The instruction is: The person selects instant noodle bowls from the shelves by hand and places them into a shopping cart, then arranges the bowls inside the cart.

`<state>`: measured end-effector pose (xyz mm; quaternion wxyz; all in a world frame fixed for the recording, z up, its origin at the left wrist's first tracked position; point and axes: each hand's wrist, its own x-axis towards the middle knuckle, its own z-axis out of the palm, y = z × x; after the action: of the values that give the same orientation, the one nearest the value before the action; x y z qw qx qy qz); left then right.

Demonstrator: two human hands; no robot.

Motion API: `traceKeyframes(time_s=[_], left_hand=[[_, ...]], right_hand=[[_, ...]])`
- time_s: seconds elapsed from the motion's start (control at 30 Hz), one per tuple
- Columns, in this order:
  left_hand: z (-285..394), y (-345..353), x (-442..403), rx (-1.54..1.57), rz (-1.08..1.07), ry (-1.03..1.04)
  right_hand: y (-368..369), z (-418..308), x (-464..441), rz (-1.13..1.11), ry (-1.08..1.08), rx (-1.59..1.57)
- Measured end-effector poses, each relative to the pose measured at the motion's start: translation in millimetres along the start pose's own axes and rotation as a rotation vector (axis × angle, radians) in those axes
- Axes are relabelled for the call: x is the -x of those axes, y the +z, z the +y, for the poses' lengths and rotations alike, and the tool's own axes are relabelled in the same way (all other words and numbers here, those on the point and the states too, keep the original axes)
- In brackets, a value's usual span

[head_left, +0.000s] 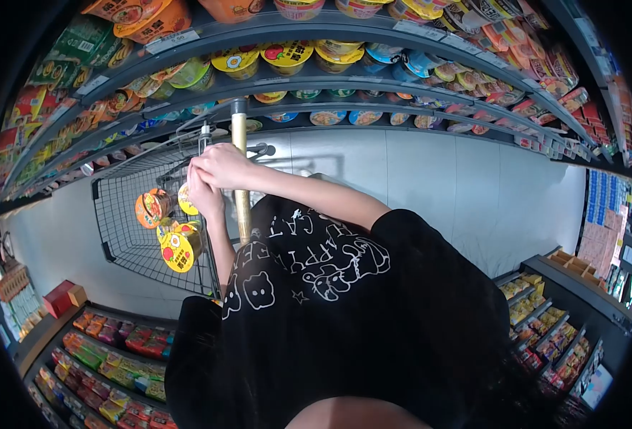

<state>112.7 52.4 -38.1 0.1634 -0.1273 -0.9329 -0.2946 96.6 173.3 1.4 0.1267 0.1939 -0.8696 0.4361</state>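
My right hand [224, 165] reaches across the gold-coloured handlebar [241, 207] of a shopping cart. It meets my left hand [202, 191] above the cart's near end, fingers folded against each other. Both hands look closed; anything between them is hidden. Inside the dark wire cart [126, 252] lie an orange instant noodle cup [151, 207] and a yellow instant noodle cup [178, 252] with a tomato and egg on its lid. Another yellow cup [186, 199] shows partly behind my left hand.
Shelves [373, 86] full of noodle cups and packets curve across the top. Lower left stands a rack of packets [115, 357], and lower right another display rack [545, 322]. Blue and pink stacked goods [602, 214] are at far right. Pale tile floor [444, 193] runs between.
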Motion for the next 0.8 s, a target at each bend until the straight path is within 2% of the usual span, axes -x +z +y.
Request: traceKeyframes(time_s=[0.07, 0.13, 0.2, 0.23, 0.27, 0.33, 0.47, 0.57, 0.67, 0.73, 0.8], left_hand=[[17.1, 0.8, 2.4, 0.054, -0.066, -0.084], [28.4, 0.9, 4.8, 0.075, -0.017, -0.011], [33.7, 2.3, 7.9, -0.029, -0.059, 0.161], [34.7, 3.9, 10.3, -0.015, -0.065, 0.132], [36.0, 4.9, 12.2, -0.012, -0.057, 0.127], [43.1, 6.1, 14.8, -0.038, -0.060, 0.131], [52.7, 9.5, 19.9, -0.031, -0.063, 0.112], [61.0, 10.5, 22.1, -0.034, -0.064, 0.103], [62.7, 14.9, 26.0, -0.046, -0.053, 0.093], [65.7, 15.3, 25.8, -0.024, -0.065, 0.067], [71.1, 15.6, 25.2, -0.005, -0.046, 0.058]], right_hand=[[-13.8, 0.2, 8.1, 0.015, 0.021, -0.102], [-24.1, 7.1, 12.8, 0.376, -0.080, -0.215], [-51.6, 23.9, 23.5, 0.470, -0.107, -0.177], [-64.7, 30.5, 29.2, 0.540, -0.026, -0.182], [-79.2, 45.7, 34.5, 0.608, -0.041, -0.099], [-115.1, 60.4, 51.8, 0.685, 0.167, -0.106], [-185.0, 103.5, 81.4, 0.950, 0.286, 0.072], [-245.9, 103.8, 83.3, 1.113, 0.245, 0.051], [-299.6, 95.2, 66.8, 1.295, 0.086, 0.132], [-327.8, 87.7, 53.3, 1.319, 0.008, 0.264], [-339.7, 95.0, 44.7, 1.319, 0.008, 0.247]])
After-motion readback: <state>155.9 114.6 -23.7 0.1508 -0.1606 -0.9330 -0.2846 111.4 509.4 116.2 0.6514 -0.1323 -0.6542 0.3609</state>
